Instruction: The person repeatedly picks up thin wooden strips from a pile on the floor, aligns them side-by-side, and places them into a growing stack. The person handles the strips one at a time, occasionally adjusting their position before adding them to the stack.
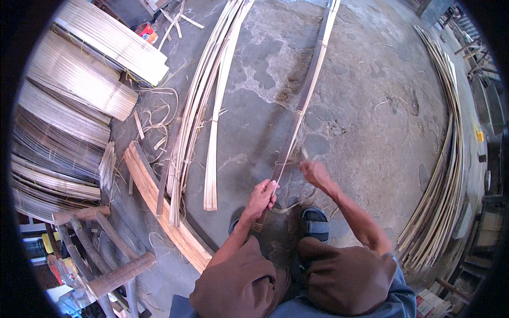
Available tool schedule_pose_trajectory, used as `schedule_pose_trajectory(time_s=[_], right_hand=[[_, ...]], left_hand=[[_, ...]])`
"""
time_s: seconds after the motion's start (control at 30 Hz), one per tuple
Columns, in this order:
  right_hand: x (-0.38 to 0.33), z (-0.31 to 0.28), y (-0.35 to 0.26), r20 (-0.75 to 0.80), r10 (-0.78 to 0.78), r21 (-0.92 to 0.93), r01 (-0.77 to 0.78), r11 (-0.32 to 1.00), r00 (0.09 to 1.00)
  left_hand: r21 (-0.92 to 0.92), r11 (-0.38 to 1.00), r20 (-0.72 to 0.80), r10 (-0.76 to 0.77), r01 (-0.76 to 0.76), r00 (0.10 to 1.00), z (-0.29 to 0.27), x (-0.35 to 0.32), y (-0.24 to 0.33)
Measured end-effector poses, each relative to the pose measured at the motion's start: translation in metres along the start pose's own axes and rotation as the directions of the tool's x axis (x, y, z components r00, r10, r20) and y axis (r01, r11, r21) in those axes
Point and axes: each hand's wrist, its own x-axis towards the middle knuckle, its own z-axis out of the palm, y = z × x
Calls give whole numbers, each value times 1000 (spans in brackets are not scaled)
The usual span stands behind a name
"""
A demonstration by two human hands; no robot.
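1. Bamboo first: we have one long bamboo strip (310,87) lying on the concrete floor (371,106), running away from us, its near end between our feet and partly split, with a pale sliver peeling off one side.
2. Our left hand (261,197) is closed around the near end of that strip, fingers wrapped tight, just in front of our knee.
3. Our right hand (314,172) sits a little ahead of and beside the left, closed narrowly on what looks like the thin peeled sliver; we cannot tell whether it also holds a blade, since the fingers hide it.
4. To do this well, we judge that the left should keep the strip pinned low and steady while the right pulls along the grain, not across it, so the sliver stays even in width and does not run out to the edge.
5. Just behind the right hand is our sandalled foot (315,222), close enough to brace the strip if it slides.
6. Left of the left hand lies a loose bundle of pale split strips (204,116), then a thick wooden plank (159,206).
7. Farther left are stacked bamboo mats (79,90); well to the right of the right hand, a curved heap of long strips (442,175).
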Motion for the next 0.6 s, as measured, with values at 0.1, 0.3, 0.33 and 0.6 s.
schedule_pose_trajectory(time_s=[0.1,0.3,0.33,0.6], right_hand=[[30,-65,-106,-64,225,497,-164,852,972],[-23,-12,-47,427,-117,21,120,993,897],[-26,-4,-27,532,-106,-29,143,989,840],[10,-69,-120,-92,-165,109,175,979,982]], left_hand=[[-11,1000,-113,-28,27,993,-21,-20,-12],[21,999,-77,31,-29,997,-5,6,-1],[15,999,-57,43,-42,997,-4,12,-2],[48,998,-145,55,-48,988,-2,-3,-4]])
